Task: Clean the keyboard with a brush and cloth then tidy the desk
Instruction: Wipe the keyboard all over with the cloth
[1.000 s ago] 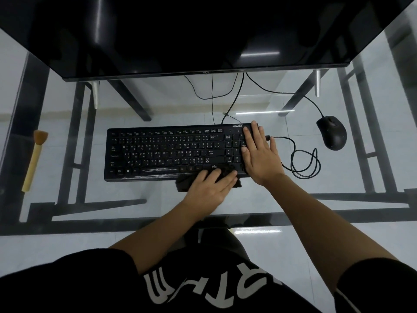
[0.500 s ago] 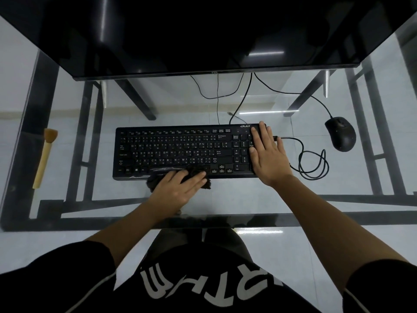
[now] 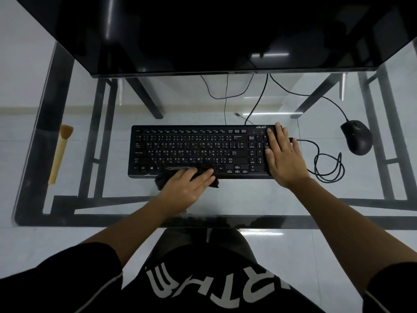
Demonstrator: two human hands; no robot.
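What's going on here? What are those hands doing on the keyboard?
A person is cleaning the keyboard on a glass desk. The left hand presses a dark cloth onto the front row of keys. The right hand lies flat on the number pad end, likely steadying it. The brush lies off to the left, untouched.

A single head-worn wide-angle camera looks steeply down, close over a glass desk [image 3: 248, 199]: monitor [image 3: 203, 30] across the frame's top, keyboard [image 3: 191, 150] at centre, wearer's shirt [image 3: 203, 290] along the bottom.
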